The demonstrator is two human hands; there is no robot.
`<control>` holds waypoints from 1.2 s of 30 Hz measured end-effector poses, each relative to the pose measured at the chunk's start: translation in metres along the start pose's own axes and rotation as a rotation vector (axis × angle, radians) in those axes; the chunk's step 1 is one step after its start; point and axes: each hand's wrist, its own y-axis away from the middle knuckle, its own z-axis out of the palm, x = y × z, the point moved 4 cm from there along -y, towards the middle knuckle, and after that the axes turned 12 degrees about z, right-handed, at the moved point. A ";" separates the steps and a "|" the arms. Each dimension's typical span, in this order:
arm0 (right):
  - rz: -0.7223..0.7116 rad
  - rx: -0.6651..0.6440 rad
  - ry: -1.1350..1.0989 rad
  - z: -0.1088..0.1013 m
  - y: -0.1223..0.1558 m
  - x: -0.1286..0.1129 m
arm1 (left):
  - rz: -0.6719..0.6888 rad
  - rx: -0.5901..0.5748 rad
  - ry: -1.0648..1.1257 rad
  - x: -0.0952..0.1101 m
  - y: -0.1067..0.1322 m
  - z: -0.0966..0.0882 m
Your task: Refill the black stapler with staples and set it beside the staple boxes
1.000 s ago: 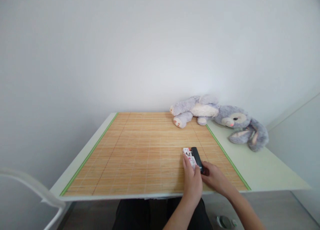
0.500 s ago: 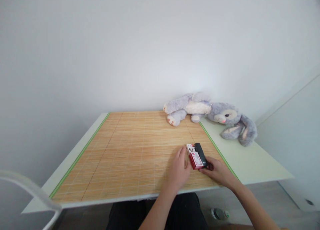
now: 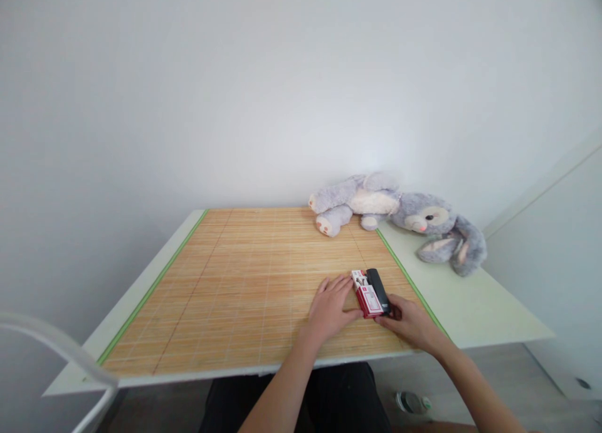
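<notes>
A small red-and-white box lies on the bamboo mat, a picture on its white far end. Along its right side is a black stapler, close against it. My left hand rests on the mat to the left of the box, fingers stretched out and apart. Its fingertips reach the box's far left edge and its thumb the near left corner. At the near end of the stapler, my right hand has its thumb and bent fingers round the corner; some fingertips are hidden.
A grey plush rabbit lies on its side along the wall, partly on the mat and partly on the white table. A white curved tube crosses the lower left. On the floor lies a clear bottle.
My left hand has turned and shifted slightly left, its fingers now spreading flatter beside the box. The right hand, box and stapler have stayed nearly in place.
</notes>
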 end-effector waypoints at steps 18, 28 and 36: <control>-0.089 0.179 -0.235 0.013 0.055 -0.055 | -0.314 0.103 -0.309 -0.041 0.106 -0.080; -0.098 0.334 0.413 0.142 -0.014 -0.140 | -0.573 0.058 -0.695 -0.056 0.128 -0.088; -0.021 0.410 0.545 0.148 -0.015 -0.136 | -0.605 0.057 -0.690 -0.052 0.124 -0.087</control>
